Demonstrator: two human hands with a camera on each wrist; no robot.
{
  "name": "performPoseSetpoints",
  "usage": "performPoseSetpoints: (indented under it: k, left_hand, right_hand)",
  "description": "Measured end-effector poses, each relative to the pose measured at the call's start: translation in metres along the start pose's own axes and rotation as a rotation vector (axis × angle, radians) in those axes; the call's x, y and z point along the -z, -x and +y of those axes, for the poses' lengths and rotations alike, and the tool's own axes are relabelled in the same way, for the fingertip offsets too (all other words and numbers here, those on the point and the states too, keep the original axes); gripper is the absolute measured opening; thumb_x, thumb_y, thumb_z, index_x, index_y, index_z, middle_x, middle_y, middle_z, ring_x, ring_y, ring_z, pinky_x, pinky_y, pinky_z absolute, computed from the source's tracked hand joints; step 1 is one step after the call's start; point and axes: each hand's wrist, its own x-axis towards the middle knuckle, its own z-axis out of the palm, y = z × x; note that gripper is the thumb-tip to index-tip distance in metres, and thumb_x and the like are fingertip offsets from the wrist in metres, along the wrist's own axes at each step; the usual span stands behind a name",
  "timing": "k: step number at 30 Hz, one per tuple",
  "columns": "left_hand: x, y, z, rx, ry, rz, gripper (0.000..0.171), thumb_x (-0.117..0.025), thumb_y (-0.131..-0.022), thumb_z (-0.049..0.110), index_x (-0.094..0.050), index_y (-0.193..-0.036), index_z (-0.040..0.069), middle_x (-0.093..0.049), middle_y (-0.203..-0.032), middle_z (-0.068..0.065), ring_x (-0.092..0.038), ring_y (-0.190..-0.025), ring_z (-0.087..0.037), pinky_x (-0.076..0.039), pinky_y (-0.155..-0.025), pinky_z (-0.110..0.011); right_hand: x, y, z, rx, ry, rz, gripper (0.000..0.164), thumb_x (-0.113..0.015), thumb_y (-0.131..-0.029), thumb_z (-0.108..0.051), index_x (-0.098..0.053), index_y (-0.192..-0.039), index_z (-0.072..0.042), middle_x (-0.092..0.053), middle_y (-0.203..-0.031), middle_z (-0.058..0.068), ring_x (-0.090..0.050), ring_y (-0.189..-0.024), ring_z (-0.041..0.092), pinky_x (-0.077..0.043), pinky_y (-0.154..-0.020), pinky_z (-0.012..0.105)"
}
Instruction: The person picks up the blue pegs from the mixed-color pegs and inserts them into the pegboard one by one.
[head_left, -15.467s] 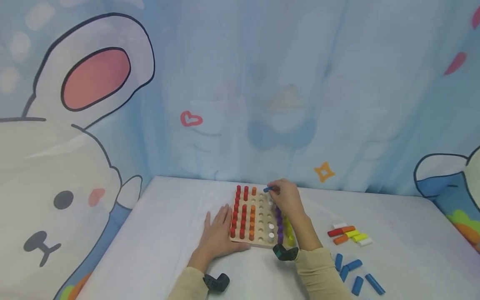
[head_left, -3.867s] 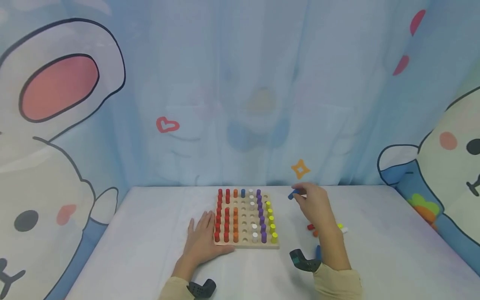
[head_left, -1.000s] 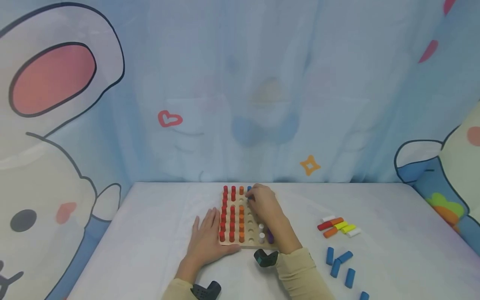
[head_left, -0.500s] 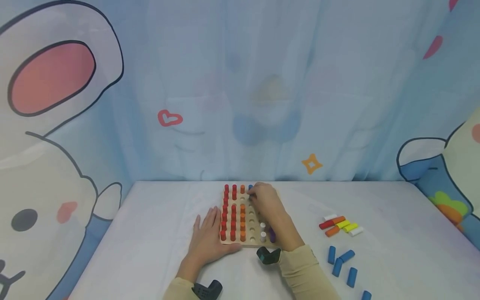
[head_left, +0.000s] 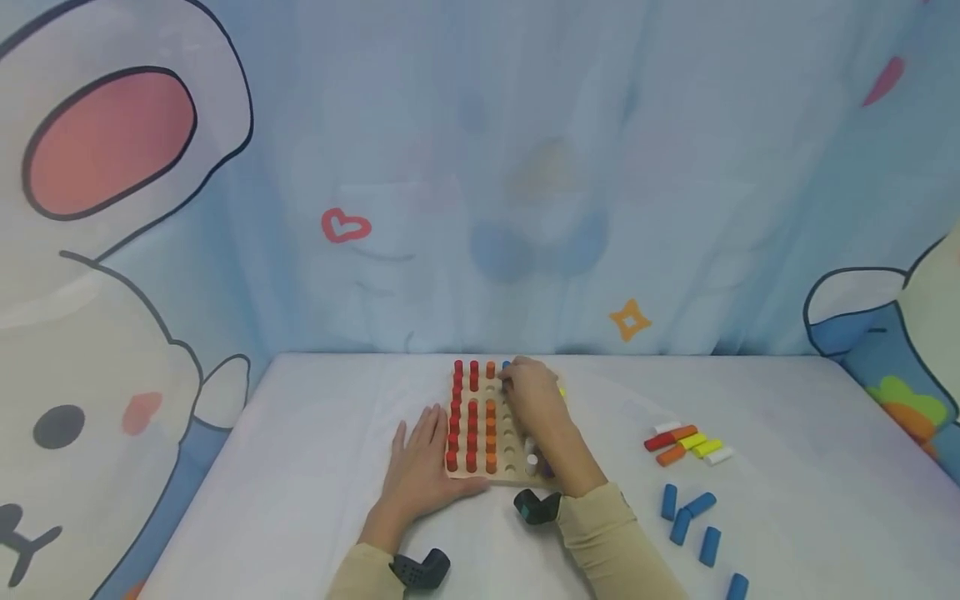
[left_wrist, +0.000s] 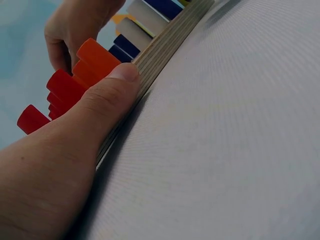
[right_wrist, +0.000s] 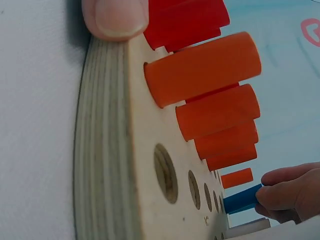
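A wooden peg board [head_left: 504,477] lies on the white-covered table, bearing upright rows of red pegs [head_left: 472,442], orange pegs [head_left: 491,443] and white pegs [head_left: 532,464]. My left hand [head_left: 423,460] rests at its left front corner, fingers straight along the side, thumb against the front edge. Over the back of the board, my right hand [head_left: 538,398] pinches a blue peg [right_wrist: 242,199] at the column right of the orange one; whether it sits fully in its hole cannot be seen. Another blue peg [head_left: 506,364] stands in the back row. My right hand and forearm hide much of the board's right side.
Right of the board lie loose blue pegs [head_left: 709,547], several in number. Behind them is a cluster of loose red [head_left: 660,442], orange, yellow [head_left: 707,448] and white pegs. A printed curtain [head_left: 420,283] hangs behind the table's back edge.
Since about four seconds ago, my right hand has come left from beside the board to its back rows with a blue peg. Over the last second both hands stay nearly still; the view shifts slightly.
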Motion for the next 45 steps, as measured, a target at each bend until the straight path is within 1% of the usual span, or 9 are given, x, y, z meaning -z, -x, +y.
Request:
performPoseSetpoints:
  k: [3, 10, 15, 24, 28, 33, 36, 40, 45]
  left_hand:
    - [0.001, -0.002, 0.000, -0.004, 0.012, 0.006, 0.125, -0.047, -0.061, 0.091, -0.019, -0.152, 0.010, -0.019, -0.160, -0.005, -0.013, -0.148, -0.022, -0.004, -0.119, -0.054]
    - [-0.001, -0.004, 0.000, -0.003, 0.014, -0.003, 0.127, -0.046, -0.060, 0.093, -0.018, -0.153, 0.010, -0.017, -0.160, -0.005, -0.011, -0.149, -0.021, -0.003, -0.120, -0.053]
    - [0.000, -0.001, 0.000, -0.002, 0.028, 0.001, 0.125, -0.049, -0.061, 0.091, -0.019, -0.152, 0.009, -0.019, -0.160, -0.005, -0.012, -0.148, -0.022, -0.003, -0.119, -0.053]
    - [-0.001, 0.000, 0.000, -0.004, 0.013, -0.006, 0.126, -0.047, -0.061, 0.092, -0.019, -0.152, 0.009, -0.019, -0.159, -0.005, -0.013, -0.148, -0.022, -0.004, -0.120, -0.053]
    - [0.000, 0.000, 0.000, -0.009, 0.018, 0.003, 0.126, -0.047, -0.061, 0.092, -0.019, -0.152, 0.009, -0.020, -0.159, -0.005, -0.013, -0.148, -0.022, -0.004, -0.120, -0.053]
    - [-0.002, -0.002, 0.000, -0.016, 0.025, 0.017, 0.126, -0.048, -0.061, 0.091, -0.021, -0.152, 0.009, -0.021, -0.159, -0.006, -0.015, -0.148, -0.023, -0.005, -0.119, -0.053]
    - [-0.002, -0.001, 0.000, -0.015, 0.020, 0.013, 0.127, -0.047, -0.060, 0.092, -0.021, -0.152, 0.009, -0.021, -0.159, -0.006, -0.015, -0.148, -0.023, -0.006, -0.119, -0.053]
    - [0.000, 0.001, 0.000, -0.009, 0.034, 0.017, 0.127, -0.049, -0.060, 0.092, -0.022, -0.152, 0.009, -0.021, -0.159, -0.006, -0.016, -0.148, -0.023, -0.006, -0.119, -0.054]
    - [0.002, 0.002, 0.002, -0.010, 0.029, 0.014, 0.126, -0.050, -0.060, 0.091, -0.022, -0.151, 0.009, -0.021, -0.159, -0.006, -0.016, -0.148, -0.024, -0.005, -0.119, -0.053]
  right_hand:
    - [0.002, -0.001, -0.003, -0.015, 0.010, -0.004, 0.018, -0.060, -0.091, -0.005, -0.075, -0.100, -0.009, -0.068, -0.093, 0.005, -0.066, -0.091, 0.023, -0.055, -0.085, 0.036]
    - [0.003, 0.002, -0.009, -0.057, 0.035, -0.107, 0.022, -0.060, -0.092, -0.005, -0.070, -0.111, -0.004, -0.065, -0.104, 0.009, -0.065, -0.098, 0.024, -0.054, -0.090, 0.036]
    - [0.004, 0.005, -0.013, -0.081, 0.027, -0.133, 0.025, -0.060, -0.091, -0.005, -0.067, -0.116, -0.002, -0.064, -0.109, 0.012, -0.064, -0.103, 0.026, -0.052, -0.093, 0.038]
    - [0.011, 0.010, -0.011, -0.096, -0.043, -0.123, 0.026, -0.059, -0.092, -0.004, -0.066, -0.117, -0.002, -0.061, -0.118, 0.014, -0.059, -0.113, 0.032, -0.048, -0.099, 0.043]
    - [0.020, 0.010, -0.012, -0.062, -0.031, -0.092, 0.025, -0.059, -0.091, -0.004, -0.068, -0.115, -0.004, -0.063, -0.117, 0.013, -0.059, -0.113, 0.031, -0.048, -0.099, 0.043]
    - [0.034, 0.015, -0.010, -0.017, -0.051, -0.035, 0.023, -0.063, -0.089, -0.004, -0.070, -0.110, -0.005, -0.066, -0.114, 0.013, -0.062, -0.109, 0.031, -0.052, -0.093, 0.043]
    - [0.043, 0.020, -0.007, -0.010, -0.070, 0.002, 0.022, -0.065, -0.089, -0.007, -0.070, -0.110, -0.005, -0.067, -0.111, 0.012, -0.065, -0.100, 0.029, -0.055, -0.085, 0.040]
    - [0.057, 0.029, 0.001, -0.045, -0.098, 0.027, 0.023, -0.064, -0.091, -0.014, -0.069, -0.112, -0.006, -0.067, -0.110, 0.011, -0.066, -0.094, 0.026, -0.057, -0.080, 0.038]
    - [0.081, 0.044, 0.014, -0.081, -0.087, 0.016, 0.028, -0.065, -0.090, -0.019, -0.068, -0.114, -0.005, -0.067, -0.111, 0.014, -0.066, -0.096, 0.030, -0.057, -0.080, 0.042]
